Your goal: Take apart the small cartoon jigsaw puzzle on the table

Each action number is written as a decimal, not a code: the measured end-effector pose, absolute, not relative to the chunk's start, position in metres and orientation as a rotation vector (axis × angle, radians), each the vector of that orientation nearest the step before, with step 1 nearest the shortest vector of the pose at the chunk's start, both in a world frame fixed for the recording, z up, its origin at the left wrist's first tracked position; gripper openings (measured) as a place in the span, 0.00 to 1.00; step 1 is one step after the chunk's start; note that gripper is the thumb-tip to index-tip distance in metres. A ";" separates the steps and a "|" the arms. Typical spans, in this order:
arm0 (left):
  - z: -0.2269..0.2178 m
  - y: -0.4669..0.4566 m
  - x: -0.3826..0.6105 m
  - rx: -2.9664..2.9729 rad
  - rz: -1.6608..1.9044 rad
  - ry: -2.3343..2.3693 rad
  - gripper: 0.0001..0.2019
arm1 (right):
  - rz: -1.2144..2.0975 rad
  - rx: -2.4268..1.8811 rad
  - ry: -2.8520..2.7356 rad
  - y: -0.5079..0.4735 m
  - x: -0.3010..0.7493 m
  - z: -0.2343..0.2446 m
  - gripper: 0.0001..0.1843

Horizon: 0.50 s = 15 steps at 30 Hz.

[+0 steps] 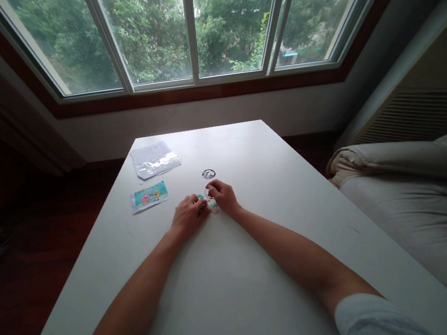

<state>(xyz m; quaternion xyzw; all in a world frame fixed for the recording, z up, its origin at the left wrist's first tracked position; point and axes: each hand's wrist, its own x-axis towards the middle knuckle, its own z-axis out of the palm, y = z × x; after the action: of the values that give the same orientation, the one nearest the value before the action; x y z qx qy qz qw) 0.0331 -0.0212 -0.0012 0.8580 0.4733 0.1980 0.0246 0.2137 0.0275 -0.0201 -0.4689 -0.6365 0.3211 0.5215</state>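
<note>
My left hand (pixel 189 212) rests on the white table (pixel 239 276), its fingers curled down over something small and dark that is mostly hidden. A small green piece (pixel 200 197) shows at its fingertips. Close beside it, my right hand (pixel 223 196) has thumb and fingers pinched together at a thin, pale curved thing (pixel 207 193), too small to name. Under and between the hands lies a small green and beige piece (pixel 215 207), partly covered. Just beyond the right hand is a flat round thing (pixel 208 174) with a dark rim and a grey-white middle.
To the left lies a blue card or packet (pixel 149 197) with pink and yellow cartoon figures. Behind it is a clear plastic bag (pixel 156 159) with white contents. A beige sofa (pixel 404 208) stands along the right, and a window (pixel 187 28) is beyond the table's far edge.
</note>
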 end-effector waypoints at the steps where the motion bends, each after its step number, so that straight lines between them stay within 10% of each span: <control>1: -0.001 -0.021 0.033 2.655 0.597 1.471 0.11 | 0.772 -1.120 -1.525 0.028 0.214 -0.020 0.12; 15: -0.003 -0.019 0.029 2.571 0.572 1.485 0.14 | 0.785 -1.122 -1.522 0.026 0.214 -0.018 0.13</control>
<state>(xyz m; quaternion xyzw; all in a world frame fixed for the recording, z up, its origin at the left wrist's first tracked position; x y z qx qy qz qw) 0.0289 -0.0192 -0.0026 0.8489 0.4902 0.1888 0.0590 0.2139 0.0262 -0.0181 -0.4680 -0.6349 0.3273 0.5203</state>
